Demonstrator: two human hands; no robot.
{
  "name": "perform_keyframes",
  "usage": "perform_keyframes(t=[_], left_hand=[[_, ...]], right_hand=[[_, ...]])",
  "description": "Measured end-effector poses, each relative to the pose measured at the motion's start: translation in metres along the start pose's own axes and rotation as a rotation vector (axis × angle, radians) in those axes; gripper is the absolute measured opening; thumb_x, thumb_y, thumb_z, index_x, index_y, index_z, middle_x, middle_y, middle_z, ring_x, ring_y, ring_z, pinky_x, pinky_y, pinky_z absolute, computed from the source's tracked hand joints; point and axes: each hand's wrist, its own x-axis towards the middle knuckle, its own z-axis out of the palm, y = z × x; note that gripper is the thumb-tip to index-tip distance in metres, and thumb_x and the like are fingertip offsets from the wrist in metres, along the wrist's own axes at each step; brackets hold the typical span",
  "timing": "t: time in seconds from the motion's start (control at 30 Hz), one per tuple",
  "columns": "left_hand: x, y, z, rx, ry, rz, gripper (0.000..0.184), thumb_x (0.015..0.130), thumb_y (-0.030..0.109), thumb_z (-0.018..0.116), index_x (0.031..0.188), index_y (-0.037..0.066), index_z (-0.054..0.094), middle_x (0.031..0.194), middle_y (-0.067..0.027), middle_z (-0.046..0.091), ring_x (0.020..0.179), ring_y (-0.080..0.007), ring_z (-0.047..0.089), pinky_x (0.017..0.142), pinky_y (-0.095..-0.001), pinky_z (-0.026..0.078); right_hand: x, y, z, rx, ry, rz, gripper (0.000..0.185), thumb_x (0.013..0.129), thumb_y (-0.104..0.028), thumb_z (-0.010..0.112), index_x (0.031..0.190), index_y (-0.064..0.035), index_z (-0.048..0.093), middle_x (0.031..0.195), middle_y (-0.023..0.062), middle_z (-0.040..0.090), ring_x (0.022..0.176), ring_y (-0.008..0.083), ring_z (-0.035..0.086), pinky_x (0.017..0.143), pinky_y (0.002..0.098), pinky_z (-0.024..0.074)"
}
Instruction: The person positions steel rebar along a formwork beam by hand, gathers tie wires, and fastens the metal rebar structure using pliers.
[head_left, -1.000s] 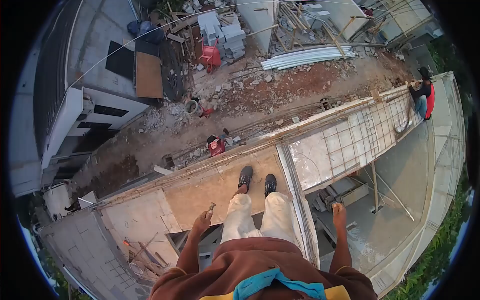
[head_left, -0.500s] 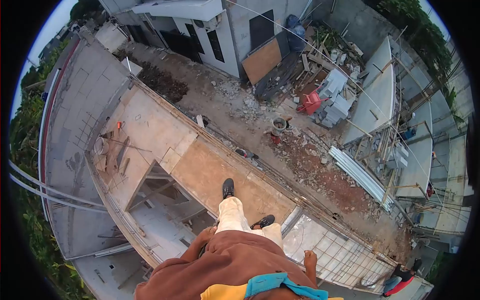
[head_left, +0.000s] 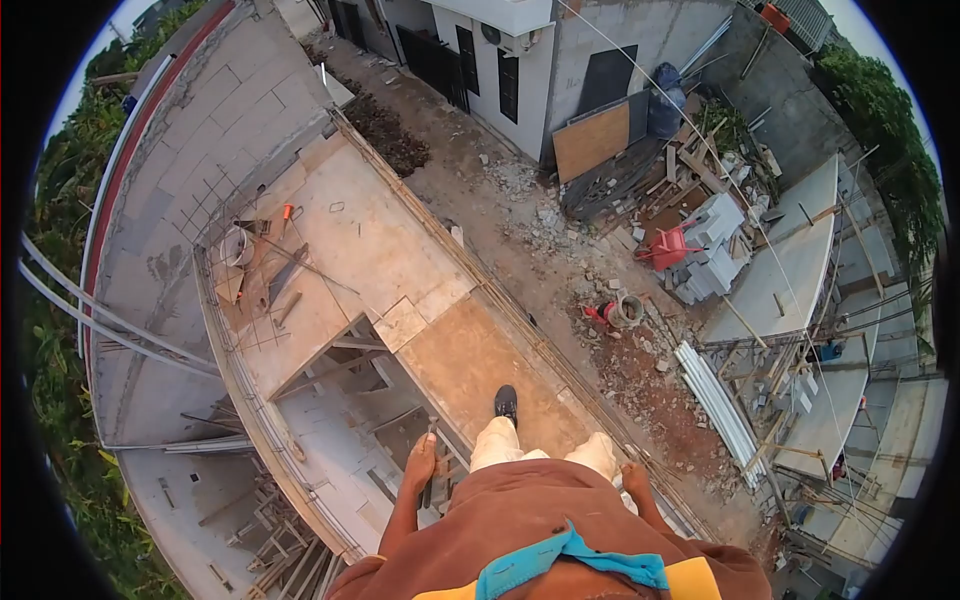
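My left hand [head_left: 421, 460] is closed around a hand tool [head_left: 427, 494], whose dark handle shows below the fist. It hangs left of my thigh, above the edge of an opening in the boards. Beside my other thigh, my right hand [head_left: 634, 478] is curled closed, with nothing seen sticking out of it. One black shoe [head_left: 506, 403] rests on the tan plywood deck [head_left: 470, 360]; the other shoe is hidden.
The deck opening [head_left: 345, 372] drops to a lower level on the left. Bundled rebar [head_left: 430, 225] runs along the deck's right edge. Ahead lie a bucket [head_left: 237, 247], an orange-handled tool [head_left: 287, 211] and loose wood [head_left: 288, 308]. Below are a red wheelbarrow [head_left: 668, 246] and white pipes [head_left: 715, 405].
The view has swung left along the deck and my feet have stepped. My left hand has come away from my waist. The rebar mesh and the co-worker in red are out of sight.
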Motion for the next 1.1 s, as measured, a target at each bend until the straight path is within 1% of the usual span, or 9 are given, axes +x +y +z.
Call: perform_keyframes(t=[0.07,0.17,0.33,0.43,0.63,0.77,0.83,0.93,1.1], left_hand=[[0.004,-0.016,-0.025,-0.321,0.14,-0.052,0.045,0.098,0.052,0.037,0.106,0.009,0.05,0.068,-0.0052,0.055,0.054,-0.0132,0.052,0.049,-0.03,0.047],[-0.027,-0.03,-0.041,-0.775,0.378,-0.346,0.044,0.099,0.049,0.036,0.114,0.009,0.049,0.068,-0.0049,0.052,0.054,-0.0153,0.052,0.05,-0.0316,0.05],[-0.066,-0.125,-0.033,-0.871,0.61,-0.697,0.043,0.099,0.046,0.038,0.114,0.005,0.043,0.072,-0.0094,0.053,0.05,-0.0181,0.048,0.043,-0.0323,0.046],[-0.051,-0.262,0.002,-1.217,0.685,-0.86,0.045,0.099,0.042,0.043,0.113,0.0,0.042,0.073,-0.0116,0.054,0.049,-0.0207,0.048,0.042,-0.0333,0.042],[0.004,-0.107,-0.069,-0.805,0.516,-0.881,0.045,0.098,0.041,0.047,0.112,-0.001,0.041,0.071,-0.0116,0.054,0.051,-0.0207,0.049,0.047,-0.036,0.044],[0.087,0.003,-0.134,-0.916,0.481,-0.86,0.039,0.099,0.039,0.046,0.106,0.001,0.049,0.07,-0.0101,0.056,0.052,-0.02,0.051,0.047,-0.0374,0.046],[0.123,0.052,-0.159,-0.88,0.499,-0.607,0.046,0.099,0.044,0.043,0.116,0.002,0.05,0.076,-0.0096,0.059,0.06,-0.0194,0.055,0.055,-0.0364,0.046],[0.164,0.071,-0.192,-0.712,0.267,-0.506,0.051,0.098,0.049,0.042,0.125,0.006,0.049,0.079,-0.0092,0.059,0.06,-0.0193,0.055,0.055,-0.0359,0.047],[0.248,0.087,-0.278,-0.6,0.28,-0.481,0.049,0.098,0.047,0.042,0.123,0.007,0.052,0.08,-0.011,0.06,0.061,-0.0205,0.056,0.055,-0.0378,0.047]], right_hand=[[0.017,-0.09,-0.028,0.017,-0.039,-0.046,0.033,0.088,-0.029,0.056,0.104,-0.0025,0.068,0.099,0.023,0.066,0.097,0.0386,0.063,0.084,0.0446,0.0482],[0.059,-0.184,-0.058,-0.093,-0.029,-0.209,0.029,0.092,-0.022,0.056,0.108,0.0007,0.066,0.099,0.021,0.068,0.094,0.0303,0.066,0.081,0.0389,0.0485],[0.114,-0.275,-0.062,-0.094,-0.002,-0.292,0.026,0.092,-0.019,0.055,0.108,-0.0023,0.067,0.101,0.0189,0.068,0.096,0.0309,0.065,0.083,0.0398,0.0488],[0.129,-0.32,-0.049,-0.127,0.016,-0.355,0.023,0.092,-0.017,0.054,0.105,-0.0036,0.068,0.101,0.0176,0.068,0.097,0.0312,0.065,0.083,0.04,0.0489],[0.161,-0.398,-0.022,-0.37,-0.173,-0.404,0.025,0.088,-0.016,0.05,0.1,-0.0064,0.069,0.102,0.019,0.067,0.096,0.0346,0.064,0.082,0.0424,0.049],[0.217,-0.442,-0.007,-0.452,-0.233,-0.396,0.024,0.082,-0.022,0.055,0.091,-0.0071,0.07,0.089,0.0219,0.067,0.086,0.0379,0.066,0.076,0.0459,0.0506],[0.244,-0.493,-0.013,-0.585,-0.275,-0.365,0.023,0.082,-0.022,0.054,0.089,-0.0068,0.07,0.087,0.0215,0.067,0.084,0.0378,0.066,0.074,0.0459,0.0508],[0.259,-0.613,-0.017,-0.413,-0.119,-0.396,0.024,0.083,-0.017,0.051,0.092,-0.0052,0.07,0.09,0.0216,0.068,0.087,0.0358,0.066,0.077,0.0439,0.0503],[0.265,-0.832,-0.008,-0.218,0.023,-0.515,0.026,0.086,-0.014,0.048,0.1,-0.0072,0.069,0.097,0.0193,0.068,0.095,0.0359,0.064,0.085,0.0421,0.0489]])
